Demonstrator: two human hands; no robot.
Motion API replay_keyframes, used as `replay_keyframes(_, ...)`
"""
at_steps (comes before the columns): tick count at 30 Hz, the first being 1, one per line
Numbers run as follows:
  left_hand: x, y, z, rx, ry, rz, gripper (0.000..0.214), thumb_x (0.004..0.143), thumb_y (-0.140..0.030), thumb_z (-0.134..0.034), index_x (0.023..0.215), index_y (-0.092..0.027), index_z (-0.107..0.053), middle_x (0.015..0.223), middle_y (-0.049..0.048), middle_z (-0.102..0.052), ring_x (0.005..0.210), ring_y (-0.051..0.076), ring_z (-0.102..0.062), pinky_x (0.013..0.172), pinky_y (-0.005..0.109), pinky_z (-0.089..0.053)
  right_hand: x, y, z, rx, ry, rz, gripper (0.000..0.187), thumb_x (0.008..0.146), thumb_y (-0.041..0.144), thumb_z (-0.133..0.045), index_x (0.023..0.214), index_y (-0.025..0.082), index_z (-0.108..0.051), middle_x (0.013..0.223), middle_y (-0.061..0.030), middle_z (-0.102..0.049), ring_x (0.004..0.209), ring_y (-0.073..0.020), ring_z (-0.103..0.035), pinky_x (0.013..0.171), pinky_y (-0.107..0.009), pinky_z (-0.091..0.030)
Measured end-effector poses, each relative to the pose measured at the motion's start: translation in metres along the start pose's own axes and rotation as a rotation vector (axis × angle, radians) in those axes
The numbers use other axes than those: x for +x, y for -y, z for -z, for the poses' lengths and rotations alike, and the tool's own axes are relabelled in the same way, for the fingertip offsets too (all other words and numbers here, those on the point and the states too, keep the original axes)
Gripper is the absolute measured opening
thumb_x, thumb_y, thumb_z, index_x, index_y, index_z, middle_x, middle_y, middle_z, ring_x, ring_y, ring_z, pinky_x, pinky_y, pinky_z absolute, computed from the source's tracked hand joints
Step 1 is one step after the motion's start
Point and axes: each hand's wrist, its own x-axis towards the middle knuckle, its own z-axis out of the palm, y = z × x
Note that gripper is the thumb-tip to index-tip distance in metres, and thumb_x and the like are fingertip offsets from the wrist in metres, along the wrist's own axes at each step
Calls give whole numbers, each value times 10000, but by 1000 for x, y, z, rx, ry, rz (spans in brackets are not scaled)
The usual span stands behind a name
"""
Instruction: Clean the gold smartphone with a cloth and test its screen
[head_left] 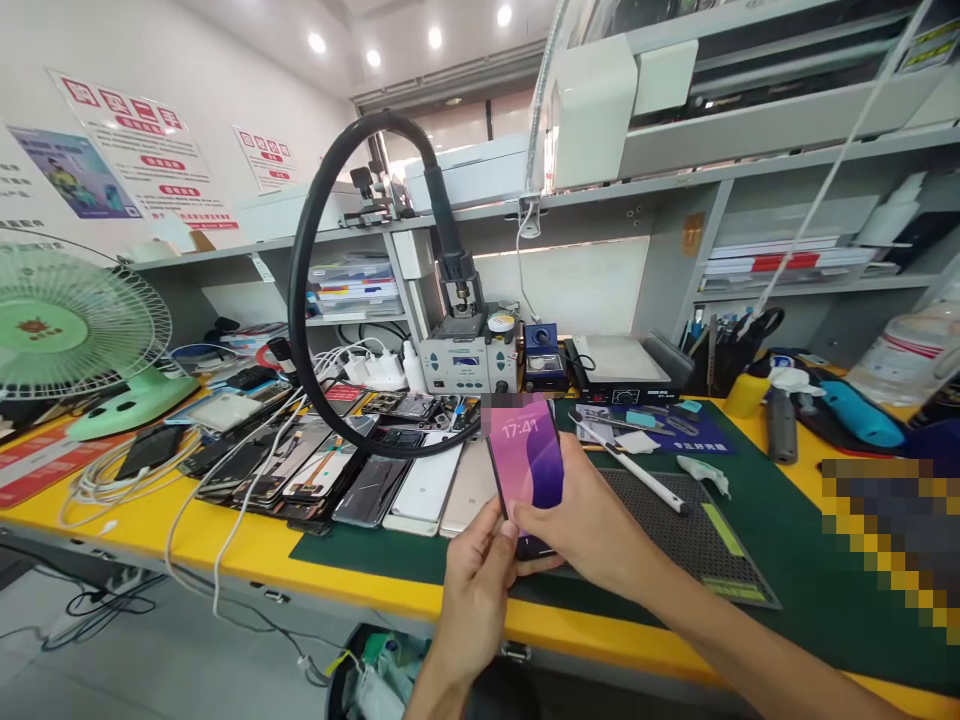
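Note:
A smartphone (525, 455) with a lit purple screen showing 17:41 is held upright above the front edge of the yellow workbench (247, 555). My right hand (596, 525) wraps it from the right and behind, thumb on its lower front. My left hand (476, 580) grips the phone's lower left edge, thumb pressed near the bottom corner. A row of several other phones and screens (360, 470) lies flat on the bench just left of the held phone.
A green mat (787, 540) with a dark grid pad (675, 520) covers the bench's right part; a white pen-like tool (637, 468) lies there. A soldering station (469, 360) with black hose, a hot plate (622, 370), a green fan (75, 340), white cables (135, 470) and a bin (375, 670) surround me.

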Motion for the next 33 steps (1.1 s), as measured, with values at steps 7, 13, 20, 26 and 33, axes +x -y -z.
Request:
replay_keyframes(7, -1, -2, -4, -58, -8, 3, 340, 952, -259, -579, 1282, -264, -662, 1314, 73, -661, 1162, 260, -623, 966, 456, -560, 4, -4, 14, 28, 129, 77, 285, 788, 163, -610, 1041, 210, -487, 896, 11, -625, 793, -191, -606, 697, -309, -499)
replay_keyframes(13, 0, 2, 0, 27, 0, -2, 398, 980, -267, -537, 1372, -324, -576, 1364, 43, -631, 1229, 242, -579, 1010, 427, -532, 4, -3, 2, -36, 28, 49, 349, 743, 174, -664, 1017, 207, -452, 847, 20, -596, 736, -172, -582, 644, -279, -485)
replay_keyframes(20, -1, 5, 2, 4, 0, -28, 409, 979, -281, -536, 1387, -301, -562, 1398, 66, -603, 1268, 275, -551, 1013, 452, -526, 4, -3, 5, 15, 80, 48, 306, 783, 175, -647, 1028, 211, -467, 890, 5, -639, 792, -190, -618, 680, -284, -494)
replay_keyframes(26, 0, 5, 3, 21, 16, -31, 397, 985, -283, -522, 1379, -309, -568, 1415, 57, -587, 1227, 259, -580, 1005, 433, -529, 6, -5, 2, -10, 27, 85, 276, 779, 166, -627, 1005, 215, -477, 885, 10, -629, 795, -188, -613, 695, -286, -486)
replay_keyframes(33, 2, 8, 2, 112, -35, -69, 415, 977, -313, -531, 1390, -277, -558, 1385, 82, -606, 1178, 259, -596, 950, 398, -562, 4, -3, -5, -110, -91, -2, 331, 745, 262, -698, 929, 232, -426, 814, 11, -592, 749, -215, -591, 648, -313, -474)
